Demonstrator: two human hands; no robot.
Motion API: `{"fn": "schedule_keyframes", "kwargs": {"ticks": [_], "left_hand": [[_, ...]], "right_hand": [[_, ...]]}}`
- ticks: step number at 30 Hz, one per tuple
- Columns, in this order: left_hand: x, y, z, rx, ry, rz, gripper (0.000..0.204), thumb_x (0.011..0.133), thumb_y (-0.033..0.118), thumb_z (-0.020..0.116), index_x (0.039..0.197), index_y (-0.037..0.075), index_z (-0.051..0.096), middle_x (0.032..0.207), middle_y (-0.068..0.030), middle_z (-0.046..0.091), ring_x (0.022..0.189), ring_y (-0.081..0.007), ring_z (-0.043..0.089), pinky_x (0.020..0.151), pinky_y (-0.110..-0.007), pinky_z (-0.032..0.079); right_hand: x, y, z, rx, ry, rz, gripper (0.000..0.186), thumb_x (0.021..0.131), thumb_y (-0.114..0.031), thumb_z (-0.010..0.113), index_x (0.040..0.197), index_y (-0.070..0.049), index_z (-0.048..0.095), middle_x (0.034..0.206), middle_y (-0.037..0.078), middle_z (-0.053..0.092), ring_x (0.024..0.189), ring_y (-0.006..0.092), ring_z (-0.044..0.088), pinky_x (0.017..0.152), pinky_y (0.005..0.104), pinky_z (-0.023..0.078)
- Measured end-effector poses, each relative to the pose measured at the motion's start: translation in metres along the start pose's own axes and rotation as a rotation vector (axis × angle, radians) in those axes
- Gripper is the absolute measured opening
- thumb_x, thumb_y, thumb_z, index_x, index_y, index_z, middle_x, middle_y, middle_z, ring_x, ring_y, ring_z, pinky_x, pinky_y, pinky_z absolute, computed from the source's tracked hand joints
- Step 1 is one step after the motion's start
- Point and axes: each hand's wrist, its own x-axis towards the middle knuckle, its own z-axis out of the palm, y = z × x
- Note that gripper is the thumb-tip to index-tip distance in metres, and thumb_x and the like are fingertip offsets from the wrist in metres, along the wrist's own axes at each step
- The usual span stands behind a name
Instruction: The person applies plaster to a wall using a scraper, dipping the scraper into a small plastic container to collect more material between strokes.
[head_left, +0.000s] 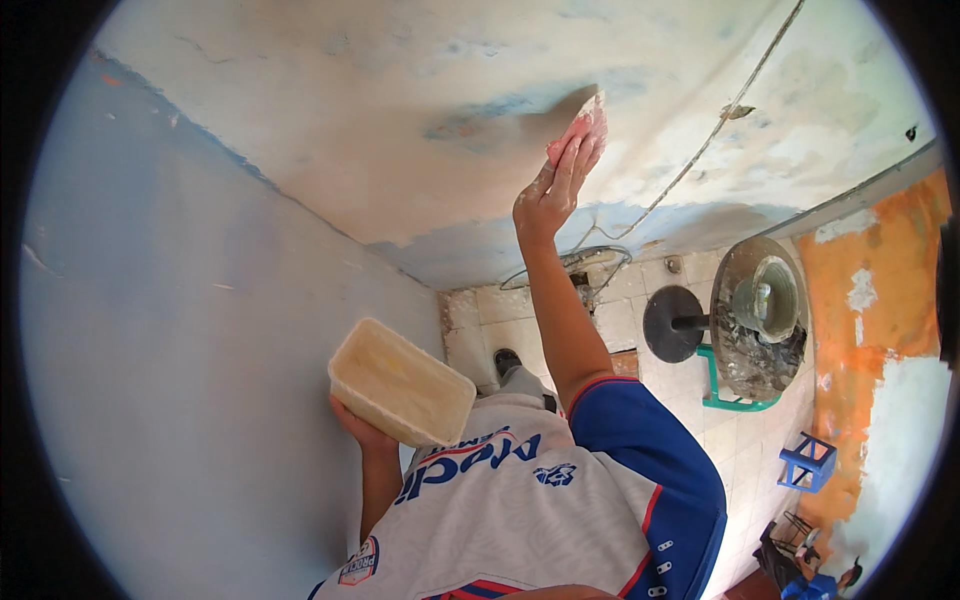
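Note:
My right hand (550,200) is raised to the patchy, off-white wall (350,110) ahead of me. Its fingers are closed round a pinkish-red putty scraper (583,127), smeared with white, whose tip is at or very near the wall. Bluish and orange stains show beside it. Low on the left, my left hand (358,422) supports a rectangular cream plastic tub (440,422) from underneath and the side. Pale paste coats the tub's inside, with a yellowish patch in it. Most of the left fingers are hidden behind the tub.
A blue-grey wall (180,350) rises close on my left. A cable (690,155) runs down the wall ahead. To the right stand a round-based table (745,365) bearing a bucket (770,300), a green stool (712,385) and a blue stool (808,462). Another person (815,586) is at lower right.

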Motion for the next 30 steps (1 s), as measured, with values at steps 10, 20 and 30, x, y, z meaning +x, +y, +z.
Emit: {"fn": "schedule_keyframes", "kwargs": {"ticks": [10,20,30], "left_hand": [[-0.016,0.008,-0.028,0.007,-0.006,0.061,0.074,0.106,0.068,0.03,0.156,0.017,0.047,0.155,-0.0088,0.053,0.139,-0.0325,0.055,0.113,-0.052,0.049],[-0.021,0.006,-0.039,-0.02,0.091,-0.01,0.073,0.105,0.068,0.035,0.155,0.016,0.049,0.152,-0.0085,0.055,0.136,-0.0328,0.057,0.111,-0.053,0.05],[-0.021,-0.013,-0.062,-0.011,0.11,-0.05,0.078,0.102,0.071,0.039,0.157,0.016,0.045,0.155,-0.0104,0.053,0.138,-0.0344,0.055,0.112,-0.053,0.049]], "right_hand": [[-0.055,0.0,0.047,0.0,-0.036,-0.156,0.05,0.1,0.004,0.055,0.15,0.007,0.05,0.162,0.035,0.038,0.15,0.0623,0.028,0.12,0.0666,0.031],[-0.087,-0.038,0.057,0.114,-0.145,-0.19,0.045,0.103,-0.001,0.055,0.147,0.005,0.054,0.159,0.033,0.043,0.15,0.0605,0.031,0.121,0.0655,0.032],[-0.104,-0.036,0.069,0.133,-0.258,-0.234,0.051,0.098,0.004,0.055,0.149,0.008,0.051,0.162,0.033,0.04,0.152,0.0587,0.028,0.123,0.0623,0.031]]}}
